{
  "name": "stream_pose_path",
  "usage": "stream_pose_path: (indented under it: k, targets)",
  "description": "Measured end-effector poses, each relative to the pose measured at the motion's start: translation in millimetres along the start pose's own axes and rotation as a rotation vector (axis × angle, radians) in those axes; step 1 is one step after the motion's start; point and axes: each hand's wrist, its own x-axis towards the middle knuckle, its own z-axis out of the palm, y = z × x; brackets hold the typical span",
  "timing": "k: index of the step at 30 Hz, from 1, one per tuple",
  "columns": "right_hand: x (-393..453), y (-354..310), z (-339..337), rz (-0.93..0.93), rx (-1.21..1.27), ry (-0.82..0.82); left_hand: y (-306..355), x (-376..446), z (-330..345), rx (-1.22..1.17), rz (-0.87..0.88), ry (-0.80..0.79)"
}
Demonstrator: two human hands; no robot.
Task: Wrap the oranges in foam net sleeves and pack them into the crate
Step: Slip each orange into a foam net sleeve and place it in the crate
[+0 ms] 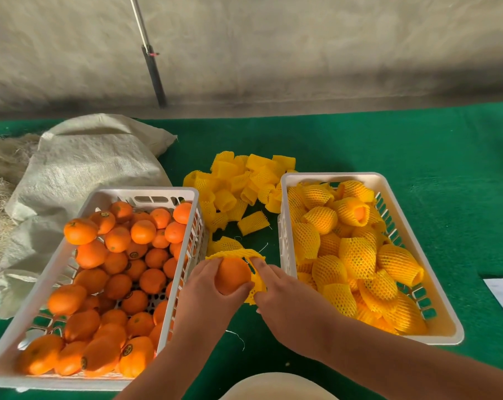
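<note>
Yellow foam net sleeve (254, 280), pinched by your right hand (285, 298), half covers the orange (231, 277) your left hand (208, 287) grips; next, pull it fully over.

Both hands, left (215, 287) and right (285, 295), meet low, fingers curled.

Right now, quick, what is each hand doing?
Left hand: fingers curled round an orange, holding it.
Right hand: pinching the yellow foam net sleeve stretched over that orange.
</note>
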Motion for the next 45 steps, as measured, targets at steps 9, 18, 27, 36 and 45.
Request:
stream_pose_path:
  k: [9,18,27,36,45]
  targets:
    - [-3,-18,2,-0.053,-0.112,0.071,-1,-3,9,0.063,-0.042,0.16]
    - [-8,-18,4,-0.14,0.187,0.278,-20,-7,9,0.041,-0.049,0.108]
    - [10,-17,12,0.62,1.171,0.156,-8,-19,4,0.038,0.157,0.143]
    - [23,-37,17,0.702,1.039,0.316,5,-16,4,0.197,0.145,0.088]
    - [25,-37,21,0.75,0.963,0.36,6,-20,10,0.26,0.248,0.132]
